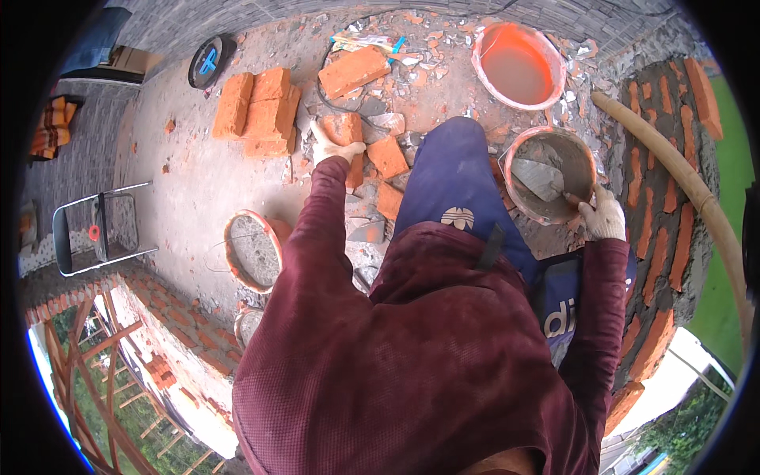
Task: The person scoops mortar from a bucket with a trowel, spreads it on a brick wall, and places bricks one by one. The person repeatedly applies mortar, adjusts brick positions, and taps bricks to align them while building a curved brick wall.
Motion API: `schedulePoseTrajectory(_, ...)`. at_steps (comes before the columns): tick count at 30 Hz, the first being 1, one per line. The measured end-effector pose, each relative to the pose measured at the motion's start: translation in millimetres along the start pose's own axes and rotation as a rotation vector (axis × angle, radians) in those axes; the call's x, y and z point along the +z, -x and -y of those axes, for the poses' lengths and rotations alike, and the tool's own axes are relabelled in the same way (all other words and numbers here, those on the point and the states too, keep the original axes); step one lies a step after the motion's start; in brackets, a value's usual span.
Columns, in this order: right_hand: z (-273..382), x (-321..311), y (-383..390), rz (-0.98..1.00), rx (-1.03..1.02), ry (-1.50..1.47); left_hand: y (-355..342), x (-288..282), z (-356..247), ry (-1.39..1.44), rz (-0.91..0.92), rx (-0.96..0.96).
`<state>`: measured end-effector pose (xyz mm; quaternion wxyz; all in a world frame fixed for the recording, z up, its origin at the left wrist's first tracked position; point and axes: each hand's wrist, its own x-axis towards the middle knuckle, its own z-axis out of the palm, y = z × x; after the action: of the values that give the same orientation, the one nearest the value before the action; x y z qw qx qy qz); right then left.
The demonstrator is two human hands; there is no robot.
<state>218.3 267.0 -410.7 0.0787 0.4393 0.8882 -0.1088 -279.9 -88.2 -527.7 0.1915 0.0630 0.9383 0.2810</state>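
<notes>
My left hand (pixel 334 149), in a pale glove, is closed over an orange brick (pixel 343 127) on the rubble-strewn ground. Its thumb lies on one side of the brick and its fingers on the other. Broken brick pieces (pixel 387 157) lie just to the right of it. At the right, my gloved right hand (pixel 604 217) is closed at the rim of a mortar bucket (pixel 587 146), around the handle end of a trowel (pixel 538 179). The trowel's blade rests inside the bucket, smeared with grey mortar. My fingers partly hide the handle.
An orange-rimmed bucket of cloudy water (pixel 518 67) stands beyond the mortar bucket. Stacked bricks (pixel 265 115) sit left of my left hand, near another mortar bucket (pixel 253 252). A brick wall (pixel 657 190) with a bamboo pole (pixel 681 170) runs along the right. A folding chair (pixel 99 229) stands far left.
</notes>
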Motion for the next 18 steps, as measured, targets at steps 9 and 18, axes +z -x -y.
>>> schedulePoseTrajectory(9,206,-119,-37,0.179,-0.462,-0.932,38,8,-138,1.643,0.805,0.339)
schedulePoseTrajectory(18,171,-238,-83,-0.087,-0.307,-0.417,166,57,-377,1.626,1.255,0.573)
